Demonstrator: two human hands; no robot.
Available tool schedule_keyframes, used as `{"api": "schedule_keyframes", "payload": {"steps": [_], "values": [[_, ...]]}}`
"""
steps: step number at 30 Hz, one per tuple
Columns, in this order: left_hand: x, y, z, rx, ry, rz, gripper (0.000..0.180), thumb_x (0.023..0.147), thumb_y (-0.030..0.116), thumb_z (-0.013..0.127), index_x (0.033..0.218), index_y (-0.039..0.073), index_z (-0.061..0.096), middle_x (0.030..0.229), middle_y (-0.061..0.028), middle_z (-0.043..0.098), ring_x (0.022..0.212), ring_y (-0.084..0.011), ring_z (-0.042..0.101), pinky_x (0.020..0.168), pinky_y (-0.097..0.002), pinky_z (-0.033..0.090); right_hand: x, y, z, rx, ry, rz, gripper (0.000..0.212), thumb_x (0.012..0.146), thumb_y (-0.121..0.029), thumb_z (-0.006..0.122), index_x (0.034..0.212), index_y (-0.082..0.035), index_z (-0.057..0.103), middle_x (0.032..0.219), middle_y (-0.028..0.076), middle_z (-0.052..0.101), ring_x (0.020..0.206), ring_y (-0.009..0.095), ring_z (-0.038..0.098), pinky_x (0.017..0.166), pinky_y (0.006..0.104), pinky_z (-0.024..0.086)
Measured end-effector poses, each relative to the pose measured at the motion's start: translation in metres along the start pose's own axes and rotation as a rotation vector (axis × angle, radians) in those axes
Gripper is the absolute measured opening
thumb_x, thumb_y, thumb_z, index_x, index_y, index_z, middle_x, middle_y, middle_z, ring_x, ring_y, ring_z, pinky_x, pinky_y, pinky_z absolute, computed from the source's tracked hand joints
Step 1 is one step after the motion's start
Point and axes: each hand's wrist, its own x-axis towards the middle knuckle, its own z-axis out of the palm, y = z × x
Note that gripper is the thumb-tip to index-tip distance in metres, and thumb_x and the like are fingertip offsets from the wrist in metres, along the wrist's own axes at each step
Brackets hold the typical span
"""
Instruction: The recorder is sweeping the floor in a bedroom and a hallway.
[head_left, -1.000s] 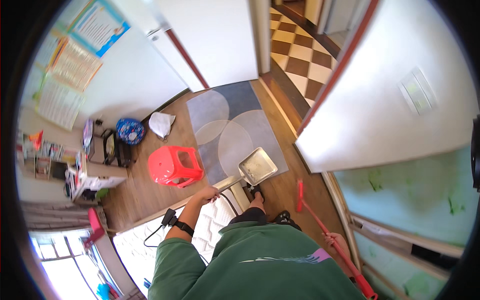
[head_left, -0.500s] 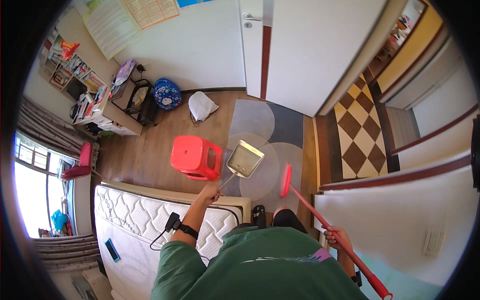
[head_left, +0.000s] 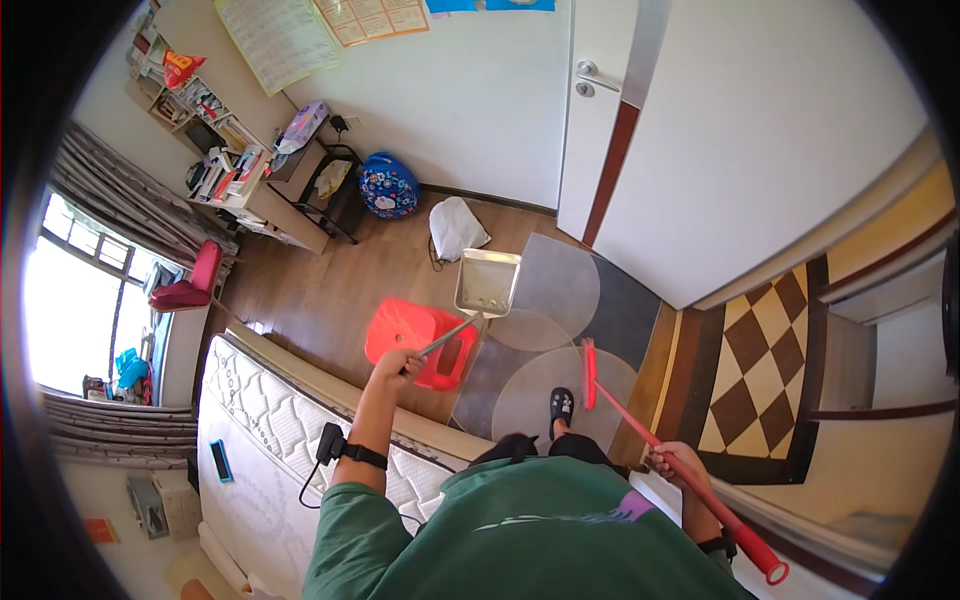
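My left hand (head_left: pixel 403 368) is closed round the grey handle of a metal-coloured dustpan (head_left: pixel 488 272). Small bits of debris appear to lie in its pan, and the handle passes over the edge of a red plastic stool (head_left: pixel 400 325). On the other side, my right hand (head_left: pixel 676 462) grips the red pole of a broom (head_left: pixel 590 375). The pole's end points back past my right forearm, while the narrow red broom head is over the grey patterned rug (head_left: pixel 625 290). Whether its bristles touch the rug I cannot tell.
A bed with a white mattress (head_left: pixel 275 420) runs along my left. Ahead are a white drawstring bag (head_left: pixel 458 228), a blue patterned backpack (head_left: pixel 389 187) and a cluttered desk (head_left: pixel 290 228). A white door (head_left: pixel 720 140) stands at the right, near a checkered floor (head_left: pixel 757 365).
My view has shifted, and the room's contents sit farther right in it. The dustpan has moved forward past the stool. A slippered foot shows farther forward on the rug. Both grips are unchanged.
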Motion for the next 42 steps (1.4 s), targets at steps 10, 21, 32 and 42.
{"api": "schedule_keyframes", "payload": {"steps": [10,21,32,42], "values": [[0.046,0.143,-0.001,-0.337,0.083,0.096,0.008,0.087,-0.006,0.041,0.094,-0.010,0.039,0.074,-0.0077,0.044,0.047,-0.0039,0.040,0.035,-0.0125,0.037,0.066,-0.179,0.071,-0.082,-0.028,0.157,0.011,0.091,-0.014,0.055,0.092,-0.004,0.049,0.068,0.007,0.058,0.048,0.014,0.056,0.036,0.0206,0.042],[0.258,0.326,-0.126,-0.553,0.274,0.081,0.005,0.085,-0.004,0.038,0.084,-0.006,0.042,0.070,-0.0110,0.047,0.045,-0.0105,0.045,0.035,-0.0167,0.041,0.170,-0.316,0.234,0.070,0.015,0.229,0.022,0.092,-0.012,0.052,0.113,-0.014,0.046,0.073,0.007,0.057,0.050,0.015,0.055,0.035,0.0221,0.042],[0.259,0.369,-0.134,1.041,0.679,1.036,0.020,0.081,0.013,0.068,0.082,-0.002,0.055,0.068,-0.0177,0.049,0.057,-0.0254,0.045,0.054,-0.0381,0.040,0.227,-0.394,0.325,0.277,-0.095,-0.079,0.022,0.088,-0.013,0.058,0.107,-0.004,0.062,0.077,0.010,0.059,0.051,0.011,0.051,0.038,0.0216,0.039],[0.278,0.397,-0.193,0.979,0.371,0.843,0.032,0.085,0.017,0.075,0.082,-0.006,0.054,0.058,-0.0040,0.057,0.052,-0.0092,0.053,0.047,-0.0241,0.043,0.292,-0.491,0.376,0.355,-0.094,-0.800,0.020,0.097,-0.023,0.051,0.099,-0.003,0.053,0.108,0.025,0.063,0.116,0.038,0.058,0.098,0.0447,0.048]]}}
